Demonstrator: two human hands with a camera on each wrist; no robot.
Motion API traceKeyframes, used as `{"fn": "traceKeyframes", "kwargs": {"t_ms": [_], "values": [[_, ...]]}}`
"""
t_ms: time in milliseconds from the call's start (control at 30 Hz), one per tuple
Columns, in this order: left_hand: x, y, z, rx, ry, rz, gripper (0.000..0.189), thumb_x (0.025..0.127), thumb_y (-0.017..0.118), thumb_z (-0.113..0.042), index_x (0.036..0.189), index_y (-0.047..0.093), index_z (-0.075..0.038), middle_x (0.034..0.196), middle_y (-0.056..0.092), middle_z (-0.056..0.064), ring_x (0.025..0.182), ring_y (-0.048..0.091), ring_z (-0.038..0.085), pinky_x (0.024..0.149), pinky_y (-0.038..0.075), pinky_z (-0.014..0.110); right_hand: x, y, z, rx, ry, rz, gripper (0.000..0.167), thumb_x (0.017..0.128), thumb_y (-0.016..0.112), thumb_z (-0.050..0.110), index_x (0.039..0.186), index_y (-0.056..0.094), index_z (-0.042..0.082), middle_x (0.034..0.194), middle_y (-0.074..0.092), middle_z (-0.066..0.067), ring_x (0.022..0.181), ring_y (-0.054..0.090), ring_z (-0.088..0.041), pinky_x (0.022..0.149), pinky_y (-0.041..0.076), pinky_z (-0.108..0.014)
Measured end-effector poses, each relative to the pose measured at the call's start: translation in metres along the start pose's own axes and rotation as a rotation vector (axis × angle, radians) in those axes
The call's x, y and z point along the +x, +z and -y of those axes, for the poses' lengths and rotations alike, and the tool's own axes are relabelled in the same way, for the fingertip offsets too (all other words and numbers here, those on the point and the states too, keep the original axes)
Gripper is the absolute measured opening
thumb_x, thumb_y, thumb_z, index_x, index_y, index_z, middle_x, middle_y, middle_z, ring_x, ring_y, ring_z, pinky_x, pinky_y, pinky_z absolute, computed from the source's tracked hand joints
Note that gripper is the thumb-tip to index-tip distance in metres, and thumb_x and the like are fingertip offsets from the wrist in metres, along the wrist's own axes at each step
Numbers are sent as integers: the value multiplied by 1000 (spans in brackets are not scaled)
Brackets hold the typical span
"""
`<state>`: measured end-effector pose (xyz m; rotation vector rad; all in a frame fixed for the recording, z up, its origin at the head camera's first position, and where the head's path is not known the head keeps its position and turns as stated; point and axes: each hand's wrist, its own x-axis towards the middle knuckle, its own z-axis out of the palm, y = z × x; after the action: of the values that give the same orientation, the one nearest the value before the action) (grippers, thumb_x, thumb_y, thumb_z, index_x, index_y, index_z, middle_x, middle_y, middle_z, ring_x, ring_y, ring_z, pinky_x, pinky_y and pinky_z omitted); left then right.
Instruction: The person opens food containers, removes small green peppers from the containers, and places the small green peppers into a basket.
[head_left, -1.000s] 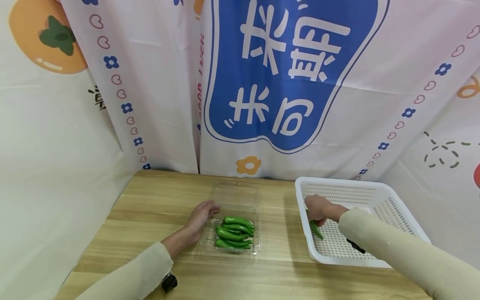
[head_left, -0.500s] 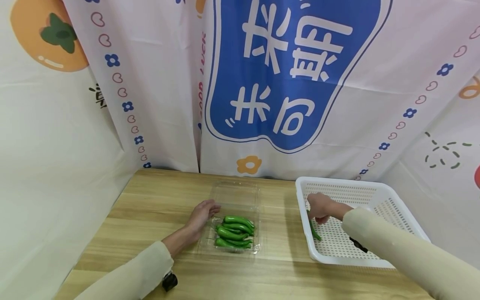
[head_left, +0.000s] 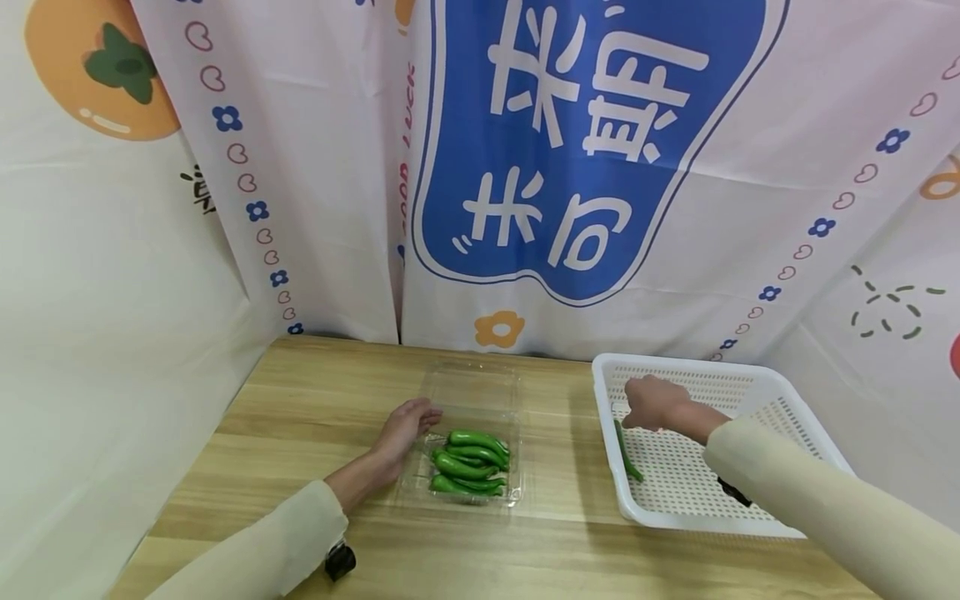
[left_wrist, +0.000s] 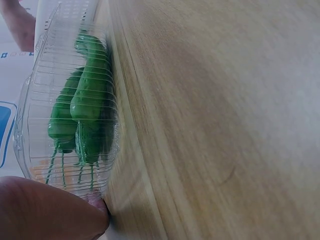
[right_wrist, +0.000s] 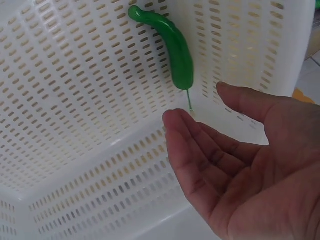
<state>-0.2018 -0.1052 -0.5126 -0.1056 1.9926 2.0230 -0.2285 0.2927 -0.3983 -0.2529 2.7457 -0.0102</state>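
Inside the white perforated basket point(head_left: 750, 523), one green chili pepper point(head_left: 628, 454) lies along the left wall, its thin stem pointing to a corner in the right wrist view. Over that end of the basket is my right hand point(head_left: 656, 403), thumb and fingers point(right_wrist: 187, 150) apart with nothing between them. My left hand point(head_left: 399, 435) rests against the left side of a clear plastic clamshell box point(head_left: 474, 385), whose lid lies folded back. Several green chili peppers point(head_left: 468, 467) lie side by side in its base. The left thumb point(left_wrist: 52, 212) overlaps the box's end in the left wrist view.
Both the box and the basket stand on a wooden table point(head_left: 315, 400), the basket to the right. A printed cloth point(head_left: 337, 250) hangs behind the table, and more white cloth closes off both sides.
My right hand has let go of the chili pepper, which now lies in the basket, and has drawn up and to the right. The left hand and the box stay put.
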Motion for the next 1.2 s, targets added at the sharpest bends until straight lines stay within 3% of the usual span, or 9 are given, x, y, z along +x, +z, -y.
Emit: {"fn": "traceKeyframes", "kwargs": {"t_ms": [267, 667, 967, 1200], "values": [[1, 0, 0, -4, 3, 3, 57, 116, 33, -23, 158, 25, 15, 153, 48, 34, 147, 43, 47, 129, 27, 57, -7, -13, 4, -101, -63, -124, 26, 92, 80, 21, 78, 59, 11, 70, 57, -2, 61, 52, -19, 50, 44, -33], [1, 0, 1, 3, 4, -4, 57, 115, 33, -22, 159, 24, 15, 151, 50, 32, 146, 44, 46, 129, 28, 56, -18, -44, 27, -142, -110, -312, 22, 90, 81, 20, 83, 64, 8, 71, 61, -3, 62, 56, -20, 49, 52, -41], [2, 1, 1, 4, -1, -2, 57, 115, 33, -22, 159, 23, 14, 152, 50, 32, 146, 44, 46, 129, 28, 56, -23, -49, 55, -174, -192, -382, 20, 90, 82, 21, 89, 68, 7, 77, 66, -4, 68, 63, -22, 54, 56, -44], [2, 1, 1, 2, 6, 4, 57, 115, 33, -21, 159, 23, 15, 152, 49, 33, 146, 44, 46, 129, 28, 56, -21, -47, 78, -179, -253, -402, 21, 90, 83, 21, 89, 68, 7, 76, 64, -2, 65, 61, -19, 54, 56, -40]]}}
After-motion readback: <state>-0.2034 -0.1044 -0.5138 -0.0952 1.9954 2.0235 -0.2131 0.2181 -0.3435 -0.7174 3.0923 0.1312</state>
